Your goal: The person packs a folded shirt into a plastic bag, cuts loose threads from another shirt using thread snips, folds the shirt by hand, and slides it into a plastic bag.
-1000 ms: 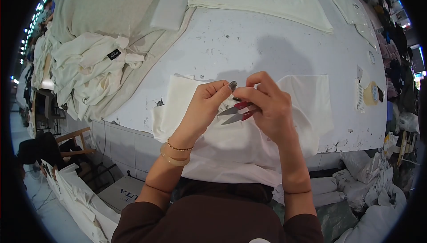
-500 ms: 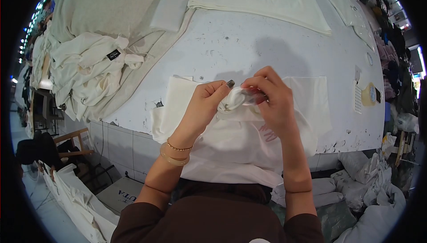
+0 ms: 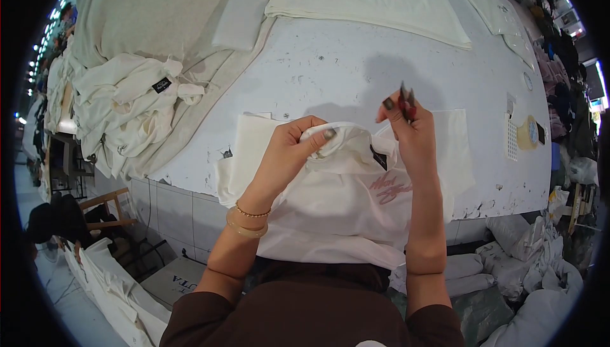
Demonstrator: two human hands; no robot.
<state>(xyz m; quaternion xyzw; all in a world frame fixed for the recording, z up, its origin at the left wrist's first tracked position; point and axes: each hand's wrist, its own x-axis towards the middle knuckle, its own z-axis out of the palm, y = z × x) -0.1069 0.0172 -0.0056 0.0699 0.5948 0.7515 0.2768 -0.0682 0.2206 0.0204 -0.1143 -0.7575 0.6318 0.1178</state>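
Note:
My left hand [image 3: 286, 153] is closed on the rolled-up neck of a white T-shirt [image 3: 330, 204], thumb on top of the fabric. Inside the neck opening a black label [image 3: 379, 158] shows, and red script lettering [image 3: 391, 187] is printed below it. Just right of the collar, my right hand [image 3: 414, 144] is closed around small red-handled thread snips [image 3: 408, 104], whose blades point up and away from the shirt. Its thumb and a finger are bent near the collar's right side; whether they also pinch fabric or thread is hard to see.
Flat white cloth [image 3: 254, 137] lies under the shirt on the white table [image 3: 318, 74]. Crumpled white garments [image 3: 124, 106] are heaped at the left, folded white fabric [image 3: 368, 4] at the back. A roll of tape [image 3: 527, 133] sits near the right edge. Plastic-wrapped bundles [image 3: 508, 264] lie below right.
My right hand has moved right, away from the collar, and the snips now point upward. The neck has opened out, exposing the black label and more of the lettering. My left hand still holds the collar.

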